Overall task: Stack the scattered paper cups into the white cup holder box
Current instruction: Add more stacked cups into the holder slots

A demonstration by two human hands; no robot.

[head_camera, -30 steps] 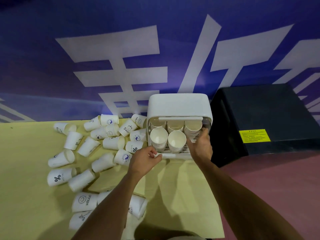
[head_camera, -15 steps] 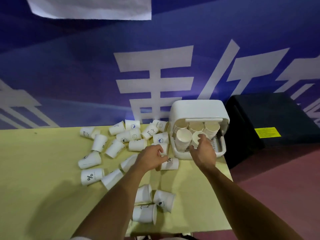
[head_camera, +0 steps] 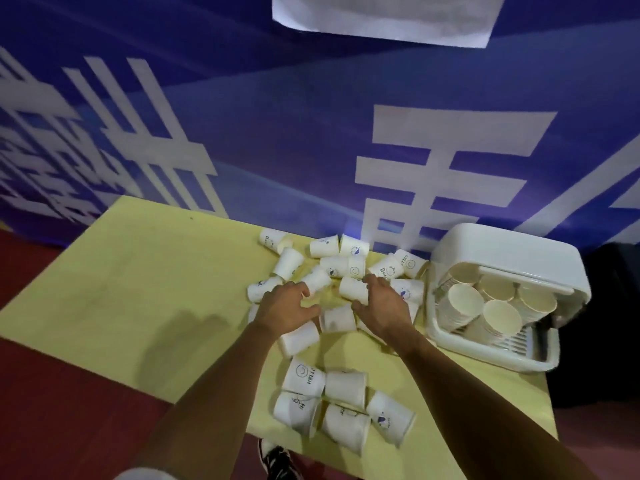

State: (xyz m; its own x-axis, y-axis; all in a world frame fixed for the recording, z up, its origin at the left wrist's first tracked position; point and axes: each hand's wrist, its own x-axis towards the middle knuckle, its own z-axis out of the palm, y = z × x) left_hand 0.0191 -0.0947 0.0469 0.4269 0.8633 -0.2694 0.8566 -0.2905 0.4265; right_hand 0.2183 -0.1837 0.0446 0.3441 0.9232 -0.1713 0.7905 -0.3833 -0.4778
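**Setting.** Yellow table (head_camera: 138, 289) with loose cups (head_camera: 323, 271) lying on their sides across its middle. The white box (head_camera: 502, 254) sits at the right end with its open front toward the person, and it already holds several nested stacks (head_camera: 465, 304).

**Risks, as judged.**
- Around the left hand the cups lie touching one another, so a sweep at one would likely roll its neighbours.
- The near group (head_camera: 332, 407) lies close to the table's front edge and could drop to the floor (head_camera: 69, 393) if nudged.
- Paper walls dent under a hard squeeze, and a dented cup would nest badly.
- At the right, the stacks lie tilted with their mouths toward the open front. A cup pushed in crookedly could jam or pull a stack out.

**Grip.**
- Left hand (head_camera: 287, 308): fingers spread and bent over the pile, clamped on nothing. Whether the fingertips touch a cup cannot be told.
- Right hand (head_camera: 382, 306): likewise apart, with thumb and fingers reaching to either side of one lying cup (head_camera: 353, 289) but not closed round it.
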